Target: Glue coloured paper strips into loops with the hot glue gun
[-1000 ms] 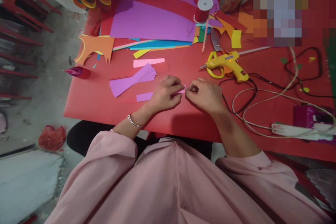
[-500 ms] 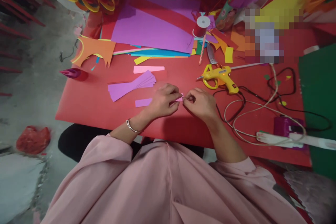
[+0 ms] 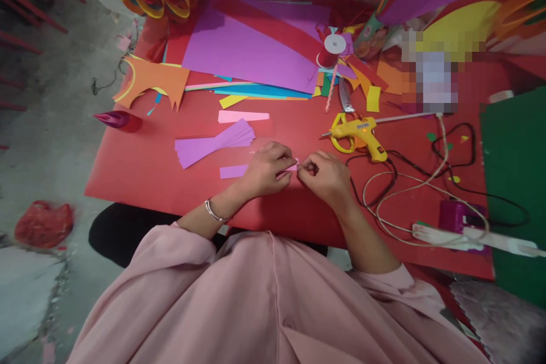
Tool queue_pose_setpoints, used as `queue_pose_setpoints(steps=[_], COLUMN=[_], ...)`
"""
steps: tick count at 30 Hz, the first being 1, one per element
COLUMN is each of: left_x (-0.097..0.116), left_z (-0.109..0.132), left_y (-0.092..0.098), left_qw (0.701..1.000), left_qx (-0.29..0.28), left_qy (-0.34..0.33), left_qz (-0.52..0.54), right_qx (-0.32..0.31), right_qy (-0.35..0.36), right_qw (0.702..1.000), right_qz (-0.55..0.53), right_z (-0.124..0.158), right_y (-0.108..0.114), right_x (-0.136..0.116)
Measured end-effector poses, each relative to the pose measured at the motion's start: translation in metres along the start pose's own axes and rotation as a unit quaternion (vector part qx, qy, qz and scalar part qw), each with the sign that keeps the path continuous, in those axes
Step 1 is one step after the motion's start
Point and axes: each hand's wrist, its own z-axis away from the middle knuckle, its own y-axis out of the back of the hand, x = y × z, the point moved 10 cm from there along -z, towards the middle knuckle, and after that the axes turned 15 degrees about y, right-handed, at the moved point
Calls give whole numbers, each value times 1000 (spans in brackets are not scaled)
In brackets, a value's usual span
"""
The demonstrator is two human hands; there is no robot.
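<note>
One yellow glue gun [image 3: 362,133] (atop scissors [image 3: 344,94]) lies near the right hand [image 3: 326,177].

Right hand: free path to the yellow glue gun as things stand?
Likely yes: the glue gun lies just beyond the right hand, nothing tall between them, though that hand seems busy pinching a pink strip.

A buttoned pink shirt [image 3: 239,296] with loose sleeves [image 3: 177,247] accompanies a silvery left-wrist bangle [image 3: 209,210] and black legwear [image 3: 115,233].
</note>
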Motion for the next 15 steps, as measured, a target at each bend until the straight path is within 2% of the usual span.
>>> queue_pose_setpoints(steps=[15], left_x=[-2], left_z=[-2], left_y=[-2], left_qw=[1000], left_qx=[-6], left_qy=[7], left_qz=[0], right_qx=[-6], right_qy=[-10], right_qw=[1000], right_qz=[-8], right_z=[0], right_y=[-3], right_x=[3])
